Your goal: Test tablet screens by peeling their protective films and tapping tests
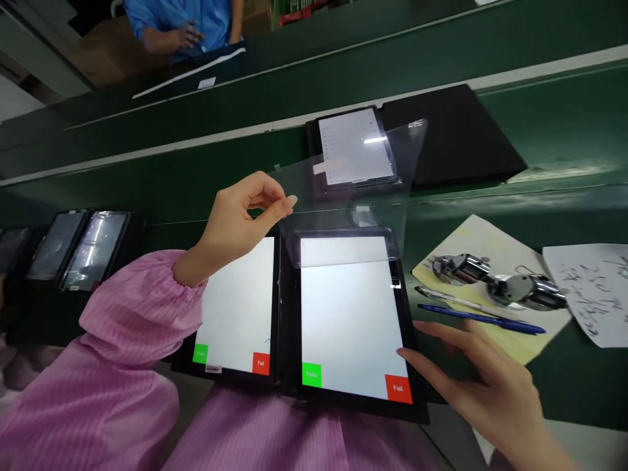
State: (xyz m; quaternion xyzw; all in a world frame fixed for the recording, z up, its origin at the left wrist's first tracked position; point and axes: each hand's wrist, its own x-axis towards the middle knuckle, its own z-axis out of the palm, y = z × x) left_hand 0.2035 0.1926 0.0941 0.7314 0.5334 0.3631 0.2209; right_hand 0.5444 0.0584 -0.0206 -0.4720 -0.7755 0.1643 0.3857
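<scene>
My left hand (240, 216) pinches the edge of a clear plastic film (338, 216), which hangs raised over the top of the right-hand tablet (350, 314). That tablet shows a white screen with a green box and a red "Fail" box. My right hand (490, 386) is at the tablet's right edge, thumb tip over the screen border and index finger apart from it. Whether it presses on the tablet I cannot tell. Left of it lies a second lit tablet (240, 307) with similar boxes, partly behind my left forearm.
Farther back lies another tablet (356, 144) beside a black flat panel (451, 137). At right, two metal devices (524, 290), a blue pen (483, 318) and a clear pen rest on yellowish paper near a written sheet (589, 288). Several dark tablets (95, 248) lie left. A person (189, 29) sits opposite.
</scene>
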